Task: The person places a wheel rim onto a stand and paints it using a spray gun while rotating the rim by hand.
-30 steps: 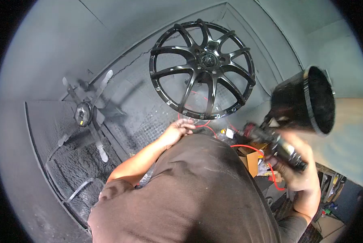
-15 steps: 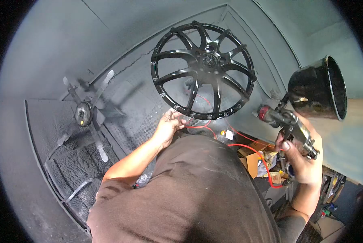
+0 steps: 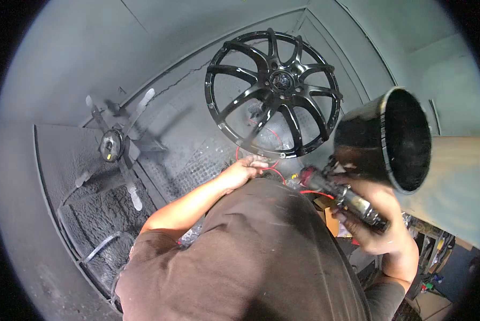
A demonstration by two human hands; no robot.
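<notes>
1. Head view, my only feed. Landmark: black wheel [image 3: 281,81], spoked face towards me, ahead of the torso and above both hands in frame. Round, so no long axis.
2. Right hand [image 3: 391,208]: fingers and thumb wrapped round a spray gun [image 3: 357,205], below and right of the wheel. Grip looks firm.
3. Key relation: the gun's long axis slants, nozzle end up-left towards the wheel's lower rim, tail down-right, away from it. I read a gap between nozzle and rim; depth is hard to judge.
4. Black cup [image 3: 357,140] sits above the gun, just right of the wheel's rim in frame, mouth facing right.
5. Left hand [image 3: 244,170]: nearer to the wheel, just under its lower edge, fingers together and loosely bent. Can't tell whether it touches the rim or has hold of anything.
6. Red hose [image 3: 316,193] runs below the wheel; armed stand [image 3: 111,147] is well left of it.
</notes>
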